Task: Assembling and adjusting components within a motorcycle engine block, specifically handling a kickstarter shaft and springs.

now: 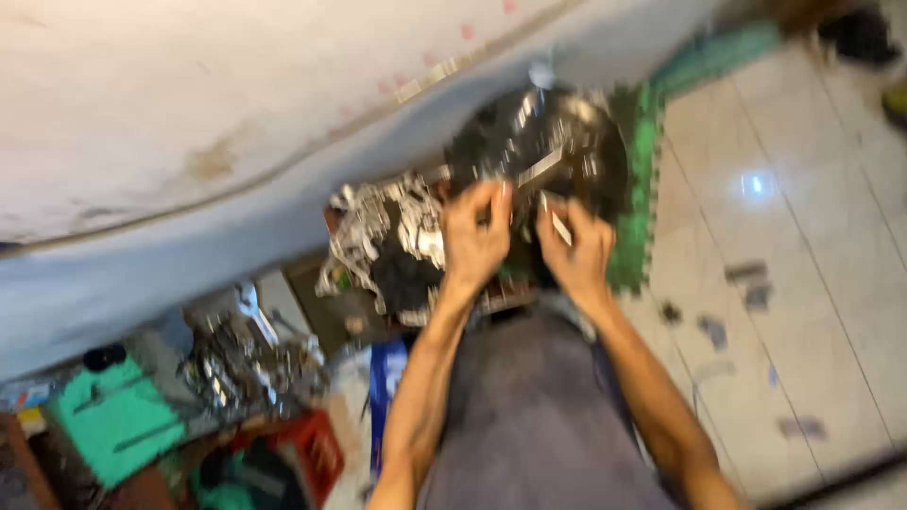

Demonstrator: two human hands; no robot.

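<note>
Engine part (539, 142), dark and round, lying on green mat (642, 189) by tiled floor (784, 236). Left hand (475, 236) gripping its edge; right hand (574, 247) pinching thin metal tool (559, 225). Picture blurring.

pale tiled floor (812, 312) on right side, dark scraps (746, 283) scattered across tiles. green foam mat (635, 236) along floor's left edge. heap of shiny metal parts (250, 364) at lower left, red crate (312, 453) just below it. teal foam block (113, 420) toward lower left corner. blue upright strip (385, 378) beside crate. stained white wall (236, 104) above pale blue band (189, 255). all blurred.
</note>
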